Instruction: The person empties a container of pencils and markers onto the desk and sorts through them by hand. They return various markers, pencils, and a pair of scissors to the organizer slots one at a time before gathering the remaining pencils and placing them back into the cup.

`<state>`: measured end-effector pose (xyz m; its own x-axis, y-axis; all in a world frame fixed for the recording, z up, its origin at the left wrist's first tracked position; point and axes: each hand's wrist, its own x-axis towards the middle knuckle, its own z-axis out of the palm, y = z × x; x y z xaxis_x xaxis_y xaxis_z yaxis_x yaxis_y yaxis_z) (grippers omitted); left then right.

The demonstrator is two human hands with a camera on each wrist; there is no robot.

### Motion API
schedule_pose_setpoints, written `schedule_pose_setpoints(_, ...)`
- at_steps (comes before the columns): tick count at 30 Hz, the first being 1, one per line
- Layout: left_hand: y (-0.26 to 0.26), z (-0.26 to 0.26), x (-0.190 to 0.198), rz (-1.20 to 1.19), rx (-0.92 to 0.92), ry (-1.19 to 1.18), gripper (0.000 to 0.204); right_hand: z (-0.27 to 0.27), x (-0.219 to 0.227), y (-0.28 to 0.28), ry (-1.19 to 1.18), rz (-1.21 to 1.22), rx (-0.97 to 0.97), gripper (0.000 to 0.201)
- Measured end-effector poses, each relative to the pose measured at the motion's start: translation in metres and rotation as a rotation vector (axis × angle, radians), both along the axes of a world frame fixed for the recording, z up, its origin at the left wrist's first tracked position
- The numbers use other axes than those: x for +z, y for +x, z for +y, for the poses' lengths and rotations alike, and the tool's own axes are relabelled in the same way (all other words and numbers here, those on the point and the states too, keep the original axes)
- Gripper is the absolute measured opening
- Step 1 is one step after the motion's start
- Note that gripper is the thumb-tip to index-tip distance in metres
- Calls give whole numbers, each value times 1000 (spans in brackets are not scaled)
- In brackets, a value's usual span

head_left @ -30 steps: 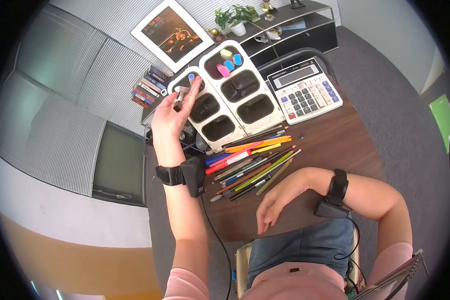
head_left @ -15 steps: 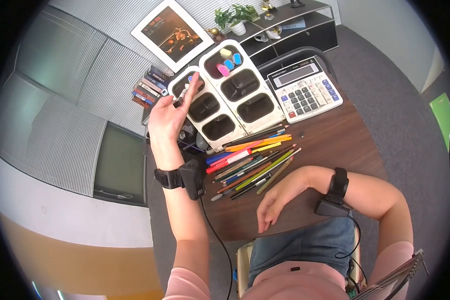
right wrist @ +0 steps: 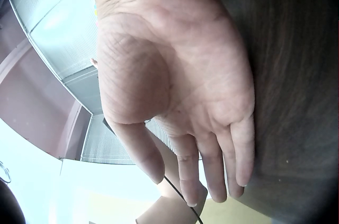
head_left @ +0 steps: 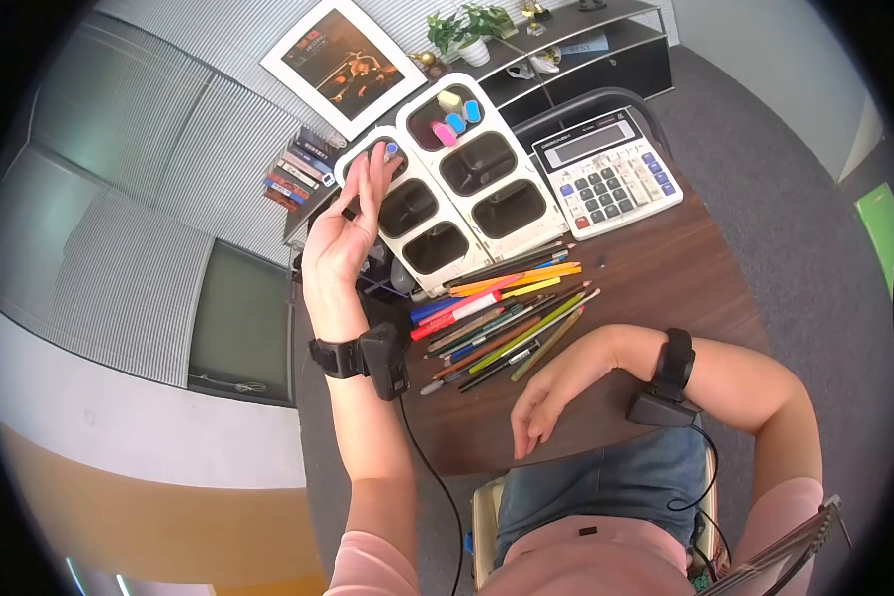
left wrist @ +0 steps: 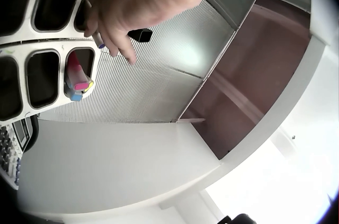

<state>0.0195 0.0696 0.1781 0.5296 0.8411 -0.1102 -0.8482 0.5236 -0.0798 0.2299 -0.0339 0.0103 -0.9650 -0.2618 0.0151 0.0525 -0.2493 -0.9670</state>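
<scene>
My left hand [head_left: 340,243] is at the upper-left compartment of a white desk organizer [head_left: 455,212]. Its fingers reach over the opening, and no marker shows in its palm. A blue-ended marker [head_left: 392,149] stands in that compartment right by the fingertips; in the left wrist view its blue end shows beside the fingers [left wrist: 111,44]. The top right compartment holds a pink highlighter [head_left: 444,133], blue ones [head_left: 456,122] and a pale yellow one [head_left: 450,101]. My right hand [head_left: 564,385] rests at the table's near edge, palm bare and fingers loose [right wrist: 188,166].
Pencils and markers, among them a yellow-green pencil [head_left: 527,334] and a red and white marker [head_left: 457,316], lie in a loose pile before the organizer. A large calculator [head_left: 606,179] stands to its right. Books [head_left: 298,171] and a framed picture [head_left: 343,70] are behind.
The dark-capped marker between my left fingers and thumb has gone from sight. My left fingers have moved in over the upper-left compartment. The right hand is still.
</scene>
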Motion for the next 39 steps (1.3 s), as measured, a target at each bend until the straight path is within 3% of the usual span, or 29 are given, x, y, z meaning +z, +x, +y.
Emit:
schedule_pose_setpoints(14, -1, 5, -5, 377, 72, 253, 69, 1, -3, -1, -18, -11, 17, 37)
schedule_pose_setpoints(17, -9, 16, -11, 329, -43, 359, 67, 1, -1, -1, -18, -14, 15, 36)
schedule_pose_setpoints(21, -11, 24, -18, 310, 8, 299, 64, 0, -1, -1, -17, -13, 4, 37)
schedule_pose_setpoints(24, -16, 31, -21, 410, 14, 342, 58, 0, -1, -1, -16, -12, 1, 37)
schedule_pose_setpoints(26, -18, 33, -23, 690, 144, 352, 56, 1, 0, 0, -17, -15, 4, 36)
schedule_pose_setpoints(33, -16, 34, -31, 891, 71, 623, 56, 1, 1, 0, -20, -19, 10, 35)
schedule_pose_setpoints(35, -10, 31, -30, 1026, 240, 556, 59, 1, 0, -1, -21, -15, 10, 36)
schedule_pose_setpoints(39, -2, 18, -24, 1096, 341, 591, 54, 1, 0, 0, -21, -5, 8, 36)
